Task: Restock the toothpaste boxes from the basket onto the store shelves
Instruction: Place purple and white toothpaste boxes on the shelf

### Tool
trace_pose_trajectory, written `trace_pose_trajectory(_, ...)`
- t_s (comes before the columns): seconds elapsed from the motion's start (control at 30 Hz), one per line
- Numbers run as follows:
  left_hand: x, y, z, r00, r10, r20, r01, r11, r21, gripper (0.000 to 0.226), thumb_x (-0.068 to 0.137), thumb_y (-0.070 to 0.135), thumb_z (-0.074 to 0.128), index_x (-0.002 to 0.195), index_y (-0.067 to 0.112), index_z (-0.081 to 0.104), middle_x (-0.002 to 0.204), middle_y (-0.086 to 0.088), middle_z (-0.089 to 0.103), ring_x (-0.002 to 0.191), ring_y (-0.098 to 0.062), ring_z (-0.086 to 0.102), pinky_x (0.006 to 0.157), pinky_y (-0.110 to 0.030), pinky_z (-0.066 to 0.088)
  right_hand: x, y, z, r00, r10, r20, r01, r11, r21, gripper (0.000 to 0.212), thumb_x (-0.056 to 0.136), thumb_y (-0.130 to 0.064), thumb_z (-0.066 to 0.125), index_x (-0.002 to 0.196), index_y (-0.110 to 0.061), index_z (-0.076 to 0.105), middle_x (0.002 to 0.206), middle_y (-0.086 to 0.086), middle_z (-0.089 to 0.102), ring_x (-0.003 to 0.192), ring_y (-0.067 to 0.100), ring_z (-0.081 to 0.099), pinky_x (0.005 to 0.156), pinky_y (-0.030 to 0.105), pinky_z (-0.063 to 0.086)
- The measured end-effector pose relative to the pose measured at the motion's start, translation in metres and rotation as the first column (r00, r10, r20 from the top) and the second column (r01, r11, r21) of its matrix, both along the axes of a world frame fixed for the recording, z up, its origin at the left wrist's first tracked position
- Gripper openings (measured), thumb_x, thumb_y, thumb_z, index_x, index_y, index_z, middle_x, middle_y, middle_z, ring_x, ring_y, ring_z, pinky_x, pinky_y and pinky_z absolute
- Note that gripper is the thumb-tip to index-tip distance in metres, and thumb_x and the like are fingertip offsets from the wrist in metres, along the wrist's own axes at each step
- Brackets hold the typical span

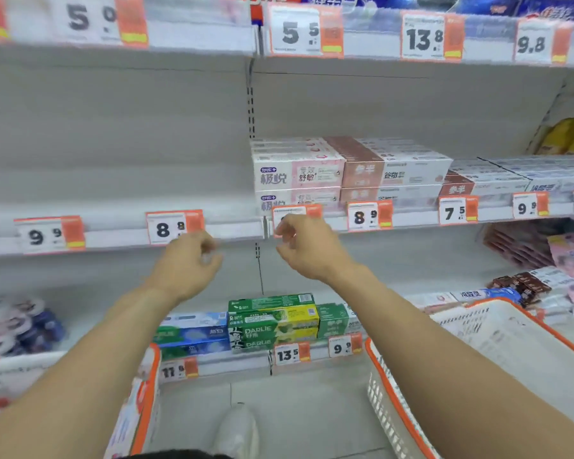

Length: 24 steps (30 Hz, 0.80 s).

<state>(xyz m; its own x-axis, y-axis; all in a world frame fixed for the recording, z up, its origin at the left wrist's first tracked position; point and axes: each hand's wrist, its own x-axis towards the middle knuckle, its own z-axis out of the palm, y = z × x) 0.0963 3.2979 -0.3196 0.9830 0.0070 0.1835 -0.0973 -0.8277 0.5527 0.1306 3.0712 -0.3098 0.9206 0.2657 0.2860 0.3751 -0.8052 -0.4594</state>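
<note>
Both arms reach forward at the middle shelf edge [232, 228]. My left hand [189, 263] hangs just below the rail with fingers loosely curled and holds nothing. My right hand [304, 248] is in front of a price tag, fingers loosely curled, also holding nothing. White and pink toothpaste boxes [299, 175] are stacked on the middle shelf just above my right hand. The shelf stretch left of them is bare. A white basket with an orange rim [378, 369] stands at the lower right; another orange-rimmed basket [151, 379] is at the lower left.
Green and yellow Darlie boxes [274, 323] and blue boxes [193, 332] sit on the lower shelf. More toothpaste boxes [497, 178] fill the middle shelf to the right. Round packs [20, 324] lie at the lower left. A white shoe [237, 429] stands on the grey floor.
</note>
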Motion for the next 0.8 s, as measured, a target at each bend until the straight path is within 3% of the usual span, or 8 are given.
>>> trace_pose_trajectory(0.07,-0.022,0.034,-0.015,0.972,-0.01,-0.234,0.026,0.997,0.066,0.029,0.094,0.028,0.066,0.116,0.008,0.066,0.116,-0.01,0.069,0.104,-0.023,0.063,0.096,-0.035,0.049,-0.015,0.041,-0.008,0.965,0.146,-0.219,-0.16,0.986,-0.046,0.029,0.086,-0.025,0.072,0.112,-0.016,0.066,0.1,-0.002,0.069,0.091,0.019,0.065,0.088,0.037,0.054)
trace_pose_trajectory(0.17,-0.046,0.083,-0.022,0.924,0.077,-0.374,-0.017,0.987,0.161,0.035,0.093,0.033,0.068,0.115,0.007,0.066,0.115,-0.01,0.069,0.102,-0.025,0.063,0.093,-0.035,0.05,-0.035,0.107,-0.027,0.861,0.309,-0.404,-0.359,0.932,-0.053,0.033,0.085,-0.025,0.076,0.113,-0.011,0.067,0.104,0.005,0.071,0.093,0.022,0.066,0.088,0.034,0.053)
trace_pose_trajectory(0.3,-0.059,0.124,-0.039,0.865,0.229,-0.446,-0.131,0.962,0.239,0.045,0.093,0.038,0.067,0.124,0.006,0.063,0.123,-0.011,0.066,0.113,-0.029,0.061,0.094,-0.032,0.048,-0.042,0.184,-0.061,0.776,0.394,-0.492,-0.456,0.89,-0.006,0.036,0.086,-0.028,0.076,0.115,-0.009,0.069,0.109,0.009,0.072,0.1,0.024,0.067,0.086,0.029,0.051)
trace_pose_trajectory(0.47,-0.077,0.161,-0.103,0.668,0.231,-0.707,0.014,0.947,0.322,0.05,0.092,0.037,0.068,0.131,0.008,0.058,0.129,-0.007,0.063,0.105,-0.019,0.058,0.087,-0.025,0.044,-0.048,0.254,-0.148,0.686,0.412,-0.6,-0.563,0.823,-0.079,0.055,0.082,-0.03,0.08,0.129,-0.011,0.06,0.128,0.009,0.062,0.115,0.027,0.06,0.092,0.03,0.048)
trace_pose_trajectory(0.53,-0.08,0.179,-0.124,0.612,0.239,-0.754,0.026,0.947,0.321,0.061,0.091,0.04,0.069,0.14,0.009,0.05,0.14,-0.008,0.055,0.117,-0.023,0.056,0.095,-0.025,0.042,-0.046,0.266,-0.184,0.662,0.391,-0.639,-0.61,0.777,-0.156,0.075,0.078,-0.038,0.083,0.139,-0.01,0.05,0.14,0.013,0.053,0.124,0.029,0.053,0.103,0.034,0.046)
trace_pose_trajectory(0.63,-0.082,0.204,-0.162,0.551,0.267,-0.79,0.045,0.936,0.348,0.074,0.089,0.047,0.069,0.147,0.011,0.04,0.15,-0.009,0.046,0.135,-0.029,0.047,0.112,-0.039,0.039,-0.035,0.274,-0.216,0.632,0.384,-0.674,-0.693,0.669,-0.269,0.097,0.074,-0.059,0.078,0.148,-0.011,0.038,0.149,0.013,0.044,0.132,0.03,0.046,0.111,0.039,0.041)
trace_pose_trajectory(0.73,-0.081,0.22,-0.193,0.436,0.284,-0.854,0.057,0.939,0.34,0.049,0.083,0.055,0.072,0.108,0.014,0.06,0.112,-0.009,0.065,0.1,-0.025,0.063,0.094,-0.04,0.049,-0.02,0.284,-0.221,0.547,0.38,-0.745,-0.765,0.588,-0.262,0.1,0.07,-0.069,0.075,0.148,-0.019,0.041,0.144,0.007,0.052,0.126,0.028,0.052,0.108,0.039,0.045)
trace_pose_trajectory(0.8,-0.077,0.224,-0.202,0.415,0.267,-0.87,0.047,0.948,0.313,0.038,0.084,0.052,0.073,0.094,0.016,0.063,0.095,-0.014,0.07,0.081,-0.022,0.063,0.085,-0.038,0.053,-0.018,0.293,-0.22,0.517,0.36,-0.777,-0.778,0.577,-0.25,0.094,0.068,-0.076,0.07,0.14,-0.019,0.052,0.133,0.005,0.061,0.115,0.026,0.059,0.102,0.04,0.05)
